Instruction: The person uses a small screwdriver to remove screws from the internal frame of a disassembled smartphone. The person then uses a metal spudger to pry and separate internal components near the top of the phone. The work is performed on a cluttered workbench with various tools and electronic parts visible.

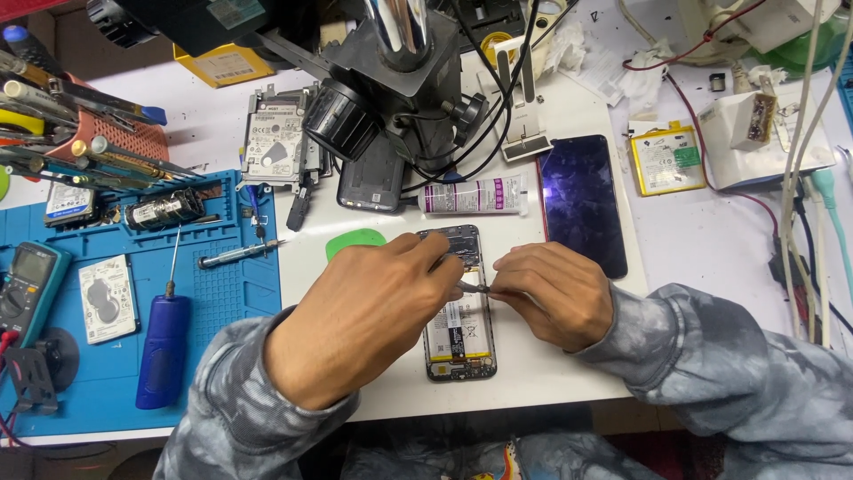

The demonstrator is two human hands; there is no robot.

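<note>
An opened phone (459,307) lies face down at the centre of the white mat (569,356), back cover off, battery and board bare. The left hand (373,311) comes in from 8 o'clock, fingers curled and pressed down on the phone's upper left edge. The right hand (551,293) comes from 4 o'clock, fingers drawn together, pinching thin tweezers (475,286) whose tips meet the phone near its middle. The phone looks light and stiff but fragile inside: its frame edges seem the safe place to grip, clear of the battery and board. At 12 o'clock lies a glue tube (475,196), beyond it a microscope (391,80); a dark screen panel (582,203) rests at 1 o'clock, a green pick (351,242) at 10 o'clock, a blue screwdriver (164,347) at 9 o'clock.
</note>
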